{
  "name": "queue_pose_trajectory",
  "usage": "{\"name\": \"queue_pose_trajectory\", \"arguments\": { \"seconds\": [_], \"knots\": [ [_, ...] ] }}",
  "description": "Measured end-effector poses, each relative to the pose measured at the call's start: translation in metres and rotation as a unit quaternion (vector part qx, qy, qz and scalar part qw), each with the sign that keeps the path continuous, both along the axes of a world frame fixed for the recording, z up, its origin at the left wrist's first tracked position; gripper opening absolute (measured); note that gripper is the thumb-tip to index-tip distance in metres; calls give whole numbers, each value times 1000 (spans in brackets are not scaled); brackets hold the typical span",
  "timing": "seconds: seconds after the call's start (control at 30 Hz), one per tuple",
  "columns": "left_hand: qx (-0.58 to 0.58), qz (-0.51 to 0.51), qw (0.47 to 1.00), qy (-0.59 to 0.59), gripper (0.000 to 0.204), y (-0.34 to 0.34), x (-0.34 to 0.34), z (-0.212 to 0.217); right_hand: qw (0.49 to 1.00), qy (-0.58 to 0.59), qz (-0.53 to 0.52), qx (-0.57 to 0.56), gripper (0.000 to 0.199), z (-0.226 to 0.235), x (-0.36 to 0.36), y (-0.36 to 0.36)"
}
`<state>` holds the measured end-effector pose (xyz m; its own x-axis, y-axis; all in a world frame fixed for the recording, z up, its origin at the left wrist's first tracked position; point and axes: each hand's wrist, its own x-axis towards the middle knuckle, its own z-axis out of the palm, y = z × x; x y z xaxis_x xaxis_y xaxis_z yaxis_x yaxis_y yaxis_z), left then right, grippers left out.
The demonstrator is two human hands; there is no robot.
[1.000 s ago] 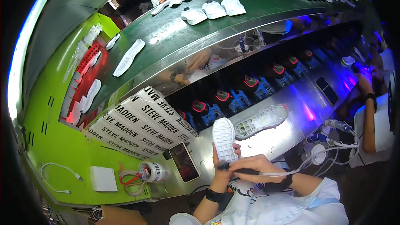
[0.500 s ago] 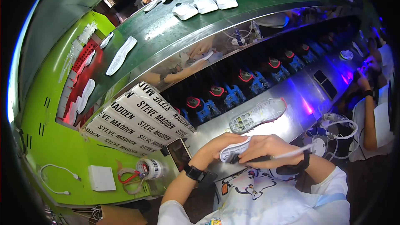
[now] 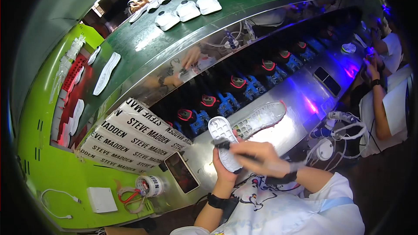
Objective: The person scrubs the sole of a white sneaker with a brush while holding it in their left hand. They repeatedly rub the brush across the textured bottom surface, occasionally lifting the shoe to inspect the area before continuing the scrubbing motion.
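Note:
My left hand (image 3: pixel 223 170) is wrapped round a white shoe sole (image 3: pixel 220 127) from below, its gridded inner side facing up and its far end tilted away from me. My right hand (image 3: pixel 259 159), blurred, grips a brush (image 3: pixel 223 142) whose dark bristles lie across the middle of that sole. The brush's pale handle sticks out to the right behind my fingers. Just beyond my hands, a larger translucent grey sole (image 3: pixel 263 117) with a red-edged tip lies on the metal bench (image 3: pixel 285 141).
A printed carton (image 3: pixel 135 135) stands left of my hands, with a phone (image 3: pixel 182 172) beside it. Tape rolls (image 3: pixel 150 186) rest on the green table. Behind the bench runs a row of blue fixtures (image 3: pixel 228 104). White soles (image 3: pixel 188 11) sit on the green counter. A co-worker (image 3: pixel 379 87) works at right.
My hands have moved left and apart. The sole has swung upright, showing its gridded inside, and the brush has come onto its middle. The whole view has shifted slightly.

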<state>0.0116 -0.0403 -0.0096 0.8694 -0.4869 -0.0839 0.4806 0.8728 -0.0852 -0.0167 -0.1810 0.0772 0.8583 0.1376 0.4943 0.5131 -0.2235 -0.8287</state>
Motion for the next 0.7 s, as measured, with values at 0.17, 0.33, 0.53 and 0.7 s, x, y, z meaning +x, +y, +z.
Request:
{"name": "queue_pose_trajectory", "arguments": {
  "seconds": [0.17,0.33,0.53,0.7],
  "knots": [
    [-15,44,999,12,56,7,3,11,966,217,102,96,17,10,-3,-5],
    [96,0,995,-19,64,19,12,19,846,476,238,22,16,31,0,-24],
    [221,-117,960,-130,66,28,28,37,906,219,302,-197,14,45,5,-37],
    [274,-287,909,-130,44,24,43,67,953,76,274,-108,12,48,0,-34]
  ]
}}
